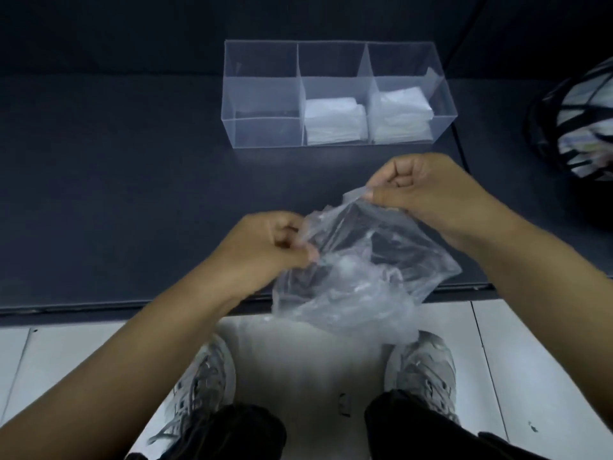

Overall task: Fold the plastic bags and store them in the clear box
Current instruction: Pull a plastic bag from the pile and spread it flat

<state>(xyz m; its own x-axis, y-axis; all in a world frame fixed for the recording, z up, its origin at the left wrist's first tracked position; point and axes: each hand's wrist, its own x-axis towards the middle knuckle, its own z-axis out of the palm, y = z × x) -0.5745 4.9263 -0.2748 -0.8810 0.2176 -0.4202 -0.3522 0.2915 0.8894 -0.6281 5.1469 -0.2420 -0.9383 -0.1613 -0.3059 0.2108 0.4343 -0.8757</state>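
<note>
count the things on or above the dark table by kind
clear three-compartment box: 1
stacks of folded bags: 2
unfolded plastic bag, pinched by left hand and right hand: 1
black mesh basket: 1
total: 5

We see a dim scene with a cool, bluish tone. The dark table (132,194) takes little light; the pale floor tiles (315,366) below are the brightest part. The plastic bag (358,270) carries soft white glints. Everything is slightly soft, the netted object (577,127) at the right edge is blurred, and straight lines bend toward the corners.
</note>
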